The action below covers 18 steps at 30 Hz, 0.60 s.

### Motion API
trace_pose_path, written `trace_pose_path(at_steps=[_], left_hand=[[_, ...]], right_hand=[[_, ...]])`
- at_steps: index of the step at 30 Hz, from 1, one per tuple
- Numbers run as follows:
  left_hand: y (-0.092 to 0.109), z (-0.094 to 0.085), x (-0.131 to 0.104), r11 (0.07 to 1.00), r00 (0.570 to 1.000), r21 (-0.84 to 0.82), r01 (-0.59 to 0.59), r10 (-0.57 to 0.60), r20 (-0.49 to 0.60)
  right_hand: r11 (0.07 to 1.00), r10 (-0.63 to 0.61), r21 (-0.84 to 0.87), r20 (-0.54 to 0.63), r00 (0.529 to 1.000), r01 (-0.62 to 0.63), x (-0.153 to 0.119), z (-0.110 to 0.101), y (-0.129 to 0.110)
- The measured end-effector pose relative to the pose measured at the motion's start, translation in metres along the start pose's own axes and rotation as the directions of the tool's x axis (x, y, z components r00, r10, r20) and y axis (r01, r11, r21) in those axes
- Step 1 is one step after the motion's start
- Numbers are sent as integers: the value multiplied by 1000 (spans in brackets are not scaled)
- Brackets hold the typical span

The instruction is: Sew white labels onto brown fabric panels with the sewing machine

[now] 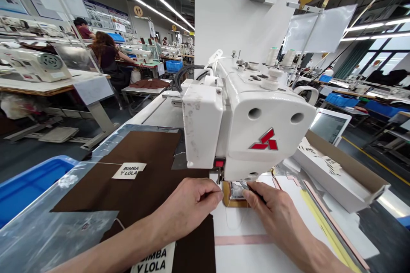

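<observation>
My left hand is closed in a pinch just left of the needle area of a white sewing machine; what it pinches, if anything, is too small to make out. My right hand curls its fingers at a tan-edged frame under the machine head, around something dark that the fingers mostly hide. A thin loose thread hangs in a loop below the frame. Left of the machine lies dark brown fabric, with a white label reading BIMBA Y LOLA on it. A second such label is partly covered by my left forearm.
An open cardboard box with more labels stands at the right, beside a screen. A blue bin is at the left. Thread cones stand behind the machine head. Other people sit at machines at the far left.
</observation>
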<state>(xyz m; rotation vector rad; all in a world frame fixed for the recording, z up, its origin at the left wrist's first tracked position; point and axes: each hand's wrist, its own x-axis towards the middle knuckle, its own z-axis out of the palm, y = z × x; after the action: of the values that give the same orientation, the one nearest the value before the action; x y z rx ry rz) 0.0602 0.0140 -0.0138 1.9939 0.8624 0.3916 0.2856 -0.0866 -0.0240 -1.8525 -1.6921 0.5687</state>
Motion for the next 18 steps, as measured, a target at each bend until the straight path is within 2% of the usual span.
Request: trace_pose_path(at_steps=[6,18], left_hand=[[-1,0,0,1000,1000,1,-7,7,4],[4,-2,0,1000,1000,8,-8,8,11]], right_hand=[[999,10,46,2,1000,-10,-1,-1,-3],[1000,14,16,-10,1000,-14,0,-1,-5]])
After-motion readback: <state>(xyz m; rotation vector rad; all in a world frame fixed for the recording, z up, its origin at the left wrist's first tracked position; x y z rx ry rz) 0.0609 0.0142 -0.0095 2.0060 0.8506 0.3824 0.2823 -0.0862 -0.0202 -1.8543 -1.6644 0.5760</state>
